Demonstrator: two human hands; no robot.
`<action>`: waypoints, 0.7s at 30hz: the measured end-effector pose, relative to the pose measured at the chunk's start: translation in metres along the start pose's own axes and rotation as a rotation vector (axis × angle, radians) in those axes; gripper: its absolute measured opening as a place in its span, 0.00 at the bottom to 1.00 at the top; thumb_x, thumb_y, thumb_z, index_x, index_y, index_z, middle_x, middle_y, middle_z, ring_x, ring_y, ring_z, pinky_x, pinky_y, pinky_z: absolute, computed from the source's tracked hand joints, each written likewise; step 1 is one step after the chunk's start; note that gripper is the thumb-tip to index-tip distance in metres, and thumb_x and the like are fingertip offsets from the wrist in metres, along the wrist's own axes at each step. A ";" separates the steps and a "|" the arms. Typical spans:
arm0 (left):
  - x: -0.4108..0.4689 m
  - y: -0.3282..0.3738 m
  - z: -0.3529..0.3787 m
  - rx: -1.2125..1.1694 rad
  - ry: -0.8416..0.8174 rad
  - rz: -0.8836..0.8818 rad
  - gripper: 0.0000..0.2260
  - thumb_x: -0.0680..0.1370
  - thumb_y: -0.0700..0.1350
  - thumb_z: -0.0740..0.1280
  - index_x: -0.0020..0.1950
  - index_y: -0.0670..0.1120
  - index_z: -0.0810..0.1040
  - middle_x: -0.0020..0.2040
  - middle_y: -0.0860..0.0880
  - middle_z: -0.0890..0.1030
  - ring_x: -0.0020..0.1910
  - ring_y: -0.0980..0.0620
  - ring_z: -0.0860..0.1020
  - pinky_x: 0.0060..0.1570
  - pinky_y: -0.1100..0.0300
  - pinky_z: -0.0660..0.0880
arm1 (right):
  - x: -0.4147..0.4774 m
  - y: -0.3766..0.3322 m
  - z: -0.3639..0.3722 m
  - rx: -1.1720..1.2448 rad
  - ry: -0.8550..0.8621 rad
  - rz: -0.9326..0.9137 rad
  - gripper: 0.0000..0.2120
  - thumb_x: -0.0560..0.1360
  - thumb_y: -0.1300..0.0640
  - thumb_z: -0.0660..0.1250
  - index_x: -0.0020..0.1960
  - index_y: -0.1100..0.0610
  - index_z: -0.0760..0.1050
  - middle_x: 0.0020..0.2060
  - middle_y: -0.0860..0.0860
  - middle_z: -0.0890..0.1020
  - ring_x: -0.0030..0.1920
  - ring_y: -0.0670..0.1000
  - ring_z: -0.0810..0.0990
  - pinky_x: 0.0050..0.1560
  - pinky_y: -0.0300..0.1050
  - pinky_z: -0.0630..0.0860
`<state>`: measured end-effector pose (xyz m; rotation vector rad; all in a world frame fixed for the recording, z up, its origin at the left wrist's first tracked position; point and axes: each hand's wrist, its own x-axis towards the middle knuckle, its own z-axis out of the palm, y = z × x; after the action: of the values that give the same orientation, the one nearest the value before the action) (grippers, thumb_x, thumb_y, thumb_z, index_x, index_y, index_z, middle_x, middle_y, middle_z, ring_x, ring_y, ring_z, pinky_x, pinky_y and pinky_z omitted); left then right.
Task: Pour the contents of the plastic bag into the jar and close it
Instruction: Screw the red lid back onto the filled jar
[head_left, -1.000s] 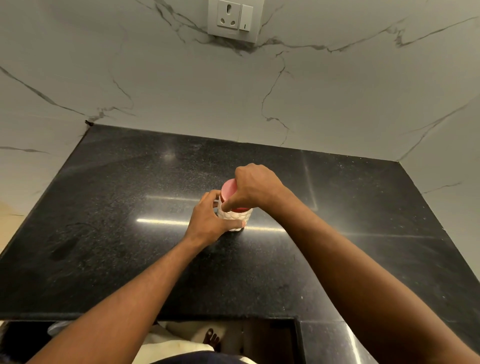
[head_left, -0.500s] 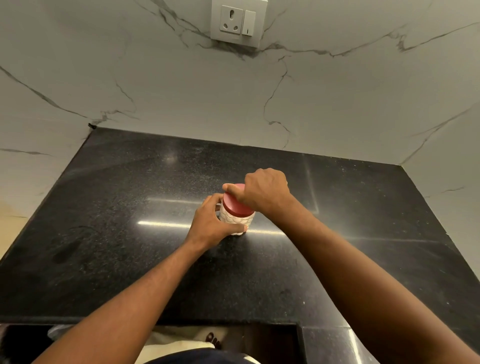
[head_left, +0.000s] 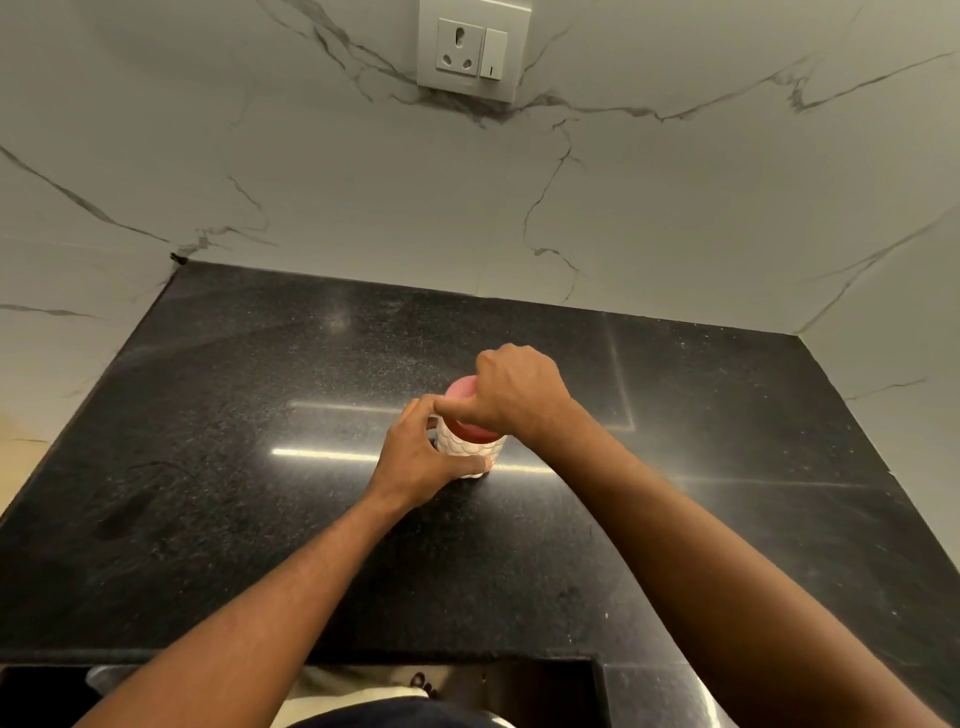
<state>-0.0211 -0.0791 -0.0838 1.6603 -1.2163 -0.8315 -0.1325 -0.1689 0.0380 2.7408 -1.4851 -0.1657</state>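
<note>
Midway along the countertop (head_left: 260, 519), well back from its front edge, the left hand (head_left: 421, 457) wraps the jar (head_left: 460, 452); the right hand (head_left: 514, 397) grips its red lid (head_left: 462, 389). No bag is visible, so only tightening seems left.

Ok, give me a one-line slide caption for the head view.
Left hand steadies the white jar while right hand grips its red lid.

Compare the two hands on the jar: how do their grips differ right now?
The left hand wraps the jar's white patterned side from the left, low down. The right hand sits above, fingers curled over the red lid. Both are closed on the same upright jar.
</note>
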 end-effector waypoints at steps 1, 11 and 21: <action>0.000 0.000 0.000 -0.004 -0.002 0.001 0.38 0.61 0.57 0.86 0.66 0.61 0.71 0.62 0.59 0.77 0.61 0.55 0.78 0.50 0.69 0.73 | 0.000 0.000 0.002 -0.042 0.003 0.045 0.37 0.72 0.21 0.55 0.41 0.55 0.77 0.29 0.50 0.76 0.28 0.49 0.74 0.32 0.43 0.73; 0.000 0.003 -0.002 0.034 -0.003 0.009 0.37 0.61 0.59 0.86 0.63 0.62 0.69 0.61 0.60 0.77 0.55 0.67 0.75 0.47 0.74 0.70 | -0.012 0.006 -0.009 0.096 -0.212 -0.266 0.38 0.71 0.45 0.75 0.78 0.42 0.65 0.68 0.52 0.76 0.60 0.54 0.78 0.46 0.45 0.74; 0.001 0.000 -0.001 -0.003 -0.002 0.008 0.33 0.60 0.55 0.87 0.60 0.55 0.76 0.60 0.56 0.80 0.57 0.61 0.79 0.48 0.69 0.75 | -0.009 0.000 -0.002 -0.049 0.016 0.044 0.40 0.69 0.18 0.58 0.50 0.56 0.76 0.31 0.49 0.71 0.34 0.50 0.76 0.33 0.43 0.70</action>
<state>-0.0204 -0.0800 -0.0832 1.6516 -1.2218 -0.8295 -0.1375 -0.1615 0.0408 2.6634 -1.5145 -0.1760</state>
